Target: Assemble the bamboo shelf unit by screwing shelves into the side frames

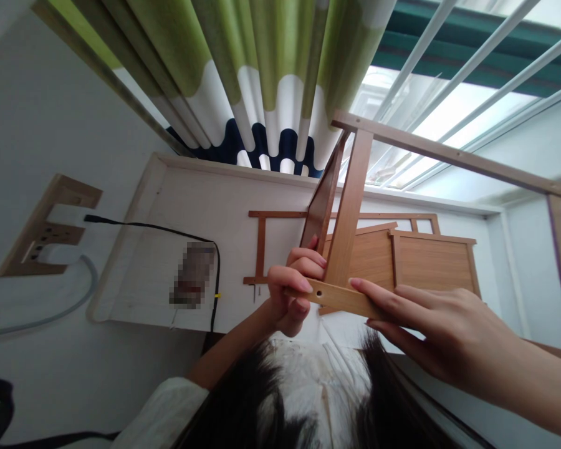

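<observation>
Two hands on one wooden frame (pixel 350 206), centre of frame. Left hand (pixel 292 293) closed round its lower rail end; right hand (pixel 430 324) w/ fingers flat, pinching same rail. Frame part-built: uprights joined, screw hole (pixel 318 290) still bare. More wood panels (pixel 416 259) lie on white desk (pixel 168 249) behind; curtain (pixel 243 75) upper centre.

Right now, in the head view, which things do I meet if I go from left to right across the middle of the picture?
Wall socket panel → black cable → left hand → wooden frame → right hand.

Green-white curtain (pixel 262 75) hangs beside barred window (pixel 449 81).
</observation>
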Tool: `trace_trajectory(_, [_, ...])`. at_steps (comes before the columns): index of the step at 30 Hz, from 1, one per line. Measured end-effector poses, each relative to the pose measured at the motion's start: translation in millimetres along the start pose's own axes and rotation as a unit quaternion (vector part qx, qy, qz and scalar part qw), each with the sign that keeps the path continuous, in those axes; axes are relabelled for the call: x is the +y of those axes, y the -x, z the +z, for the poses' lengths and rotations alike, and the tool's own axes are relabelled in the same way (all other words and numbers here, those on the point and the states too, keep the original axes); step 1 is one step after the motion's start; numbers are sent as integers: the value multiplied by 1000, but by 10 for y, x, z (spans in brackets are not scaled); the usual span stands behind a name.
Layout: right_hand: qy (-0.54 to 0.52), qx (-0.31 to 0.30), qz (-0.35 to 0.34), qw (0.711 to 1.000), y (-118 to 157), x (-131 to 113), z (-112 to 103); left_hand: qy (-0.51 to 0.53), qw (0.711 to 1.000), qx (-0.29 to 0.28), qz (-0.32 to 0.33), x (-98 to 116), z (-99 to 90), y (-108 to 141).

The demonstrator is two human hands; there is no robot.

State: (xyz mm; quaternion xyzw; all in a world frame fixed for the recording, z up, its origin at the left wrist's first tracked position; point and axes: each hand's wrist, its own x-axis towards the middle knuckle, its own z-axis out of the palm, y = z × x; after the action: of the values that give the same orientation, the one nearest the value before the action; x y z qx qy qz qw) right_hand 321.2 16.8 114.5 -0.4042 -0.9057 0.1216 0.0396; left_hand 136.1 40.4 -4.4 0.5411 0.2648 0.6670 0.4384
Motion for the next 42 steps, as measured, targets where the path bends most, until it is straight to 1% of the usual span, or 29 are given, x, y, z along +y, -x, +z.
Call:
trace_trajectory(2, [3,0,3,1000,-2,-5,3,24,998,18,55,20,41,-31])
trace_trajectory(4, [1,-1,5,1000,-1,-7,7,44,996,26,74,43,75,-60])
trace_trajectory(8, [-1,-4,3,1000,2,-5,8,65,994,44,72,69,124,-82])
trace_trajectory(11, [2,-7,3,1000,-1,-6,7,71,992,77,74,76,157,-78])
trace_trajectory(15, [8,-8,3,1000,-6,-12,10,51,990,88,92,62,174,-60])
trace_trajectory(17, [11,-11,3,1000,-5,-15,11,35,991,83,102,39,165,-35])
trace_trajectory(22, [7,-10,12,1000,-2,-21,2,-26,992,74,99,-22,124,48])
trace_trajectory(25, [1,-9,7,1000,-11,-21,-6,-22,992,91,84,-11,96,53])
trace_trajectory(27, [1,-10,4,1000,-19,-20,-8,-9,994,82,68,4,67,41])
trace_trajectory(29, [1,-9,4,1000,-27,-20,-7,1,995,69,66,4,23,35])
trace_trajectory(31, [-2,-10,4,1000,-32,-22,-4,4,995,66,69,-21,-50,47])
trace_trajectory(33, [-4,-11,3,1000,-35,-25,-3,-5,995,81,62,-70,-175,89])
trace_trajectory(35, [1,-10,1,1000,-35,-28,-5,-45,993,98,54,-128,-370,168])
trace_trajectory(37, [9,-10,1,1000,-33,-29,-8,-135,984,104,45,-171,-633,286])
trace_trajectory(38, [12,-11,1,1000,-32,-28,-9,-206,973,96,44,-180,-781,356])
trace_trajectory(39, [13,-11,0,1000,-33,-27,-10,-299,951,72,42,-179,-931,427])
trace_trajectory(40, [12,-11,-1,1000,-34,-25,-9,-409,912,8,32,-169,-1075,498])
trace_trajectory(41, [10,-12,-2,1000,-37,-23,-8,-449,893,-29,20,-152,-1206,565])
trace_trajectory(42, [8,-12,-3,1000,-40,-20,-5,-477,877,-49,13,-131,-1318,628])
